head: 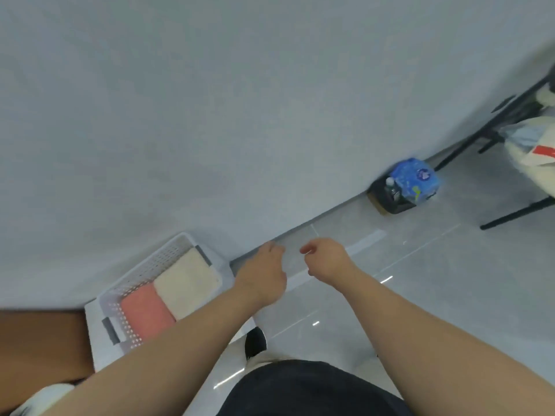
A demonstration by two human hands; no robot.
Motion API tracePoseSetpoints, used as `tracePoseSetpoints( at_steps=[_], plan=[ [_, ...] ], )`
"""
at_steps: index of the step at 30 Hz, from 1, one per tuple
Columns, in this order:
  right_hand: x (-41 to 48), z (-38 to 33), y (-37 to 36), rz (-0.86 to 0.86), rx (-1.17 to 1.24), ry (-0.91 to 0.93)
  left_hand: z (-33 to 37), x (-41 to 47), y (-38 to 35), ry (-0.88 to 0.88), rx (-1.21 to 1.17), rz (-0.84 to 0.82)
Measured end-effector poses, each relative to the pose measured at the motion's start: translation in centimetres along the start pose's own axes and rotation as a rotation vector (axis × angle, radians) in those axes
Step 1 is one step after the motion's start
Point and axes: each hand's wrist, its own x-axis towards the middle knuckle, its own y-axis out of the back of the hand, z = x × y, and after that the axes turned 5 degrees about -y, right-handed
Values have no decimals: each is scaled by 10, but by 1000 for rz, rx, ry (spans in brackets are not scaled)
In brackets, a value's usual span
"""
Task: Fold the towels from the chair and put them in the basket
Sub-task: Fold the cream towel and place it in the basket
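Note:
A white perforated basket (141, 274) stands at the lower left by the wall, holding a folded pink towel (147, 313) and a folded cream towel (187, 282) side by side. My left hand (264, 274) hovers to the right of the basket, fingers relaxed, holding nothing. Close beside it, my right hand (326, 259) hangs with loosely curled fingers and is also empty. At the far right edge a black-framed chair (492, 124) carries cream cloth (531, 163), partly cut off by the frame.
A black box with a blue plastic package (405, 184) sits on the floor against the wall. A brown surface (39, 346) lies at the lower left. My shoe (255, 340) stands on the glossy grey tile floor (420, 280).

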Motion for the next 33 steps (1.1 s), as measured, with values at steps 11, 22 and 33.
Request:
tracePoseSetpoints(
  at_steps=[11,22,33],
  plan=[
    [-55,298,338,369,418,-139,397,130,-80,-334,-97,73],
    [-17,499,598,511,506,-208,693,294,-149,-399,-106,-79],
    [79,641,904,519,297,-231,961,517,-177,-332,-271,-102]
  ],
)
